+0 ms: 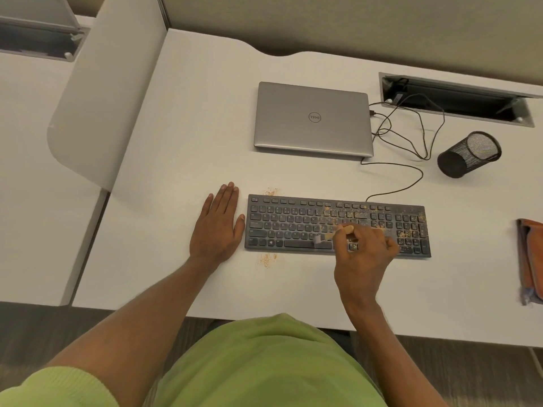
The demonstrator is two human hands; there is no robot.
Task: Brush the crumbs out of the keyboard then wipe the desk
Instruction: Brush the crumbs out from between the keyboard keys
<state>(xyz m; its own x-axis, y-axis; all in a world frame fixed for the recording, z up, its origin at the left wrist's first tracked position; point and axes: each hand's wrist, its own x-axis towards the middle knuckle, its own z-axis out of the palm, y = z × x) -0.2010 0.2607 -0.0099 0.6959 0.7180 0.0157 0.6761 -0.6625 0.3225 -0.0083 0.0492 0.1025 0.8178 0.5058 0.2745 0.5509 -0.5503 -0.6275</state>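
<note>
The desk (pixel 191 127) lies open left of the laptop (pixel 313 118) and along its near edge before the keyboard (pixel 293 227) — wide passages. The left hand (pixel 217 227) rests flat just beside the keyboard's left end; the right hand (pixel 364 259), gripping a brush (pixel 335 234), covers the middle keys. A cable (pixel 390 163) crosses the strip between laptop and keyboard at its right. A mesh cup (pixel 467 155) and a cable hatch (pixel 458 98) crowd the far right — a cloth (pixel 531 254) lies at the edge. A partition (pixel 108 92) walls the left.

One keyboard (pixel 293 224), laptop (pixel 313 118), apparently one brush (pixel 338 232)
</note>
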